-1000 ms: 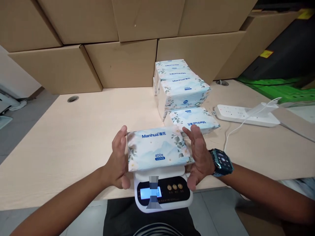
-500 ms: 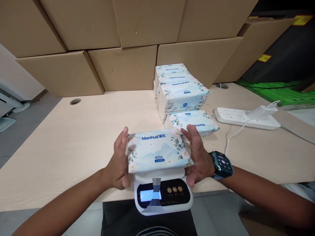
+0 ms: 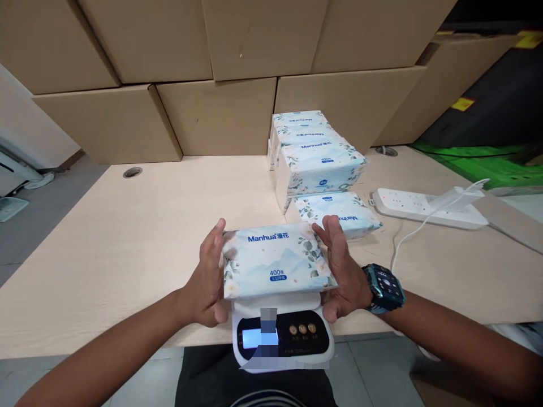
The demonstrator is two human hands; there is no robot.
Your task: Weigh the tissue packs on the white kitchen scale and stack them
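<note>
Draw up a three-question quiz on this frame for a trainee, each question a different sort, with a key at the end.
1. True or false: the white power strip lies to the right of the pile of packs.
2. Multiple choice: what shows on the near side of the front pack, the one between the left grip and the right grip?
A) a cardboard box
B) a white scale
C) a power strip
3. Fill in: the watch is worn on the ____ wrist.

Key: 1. True. 2. B. 3. right.
</note>
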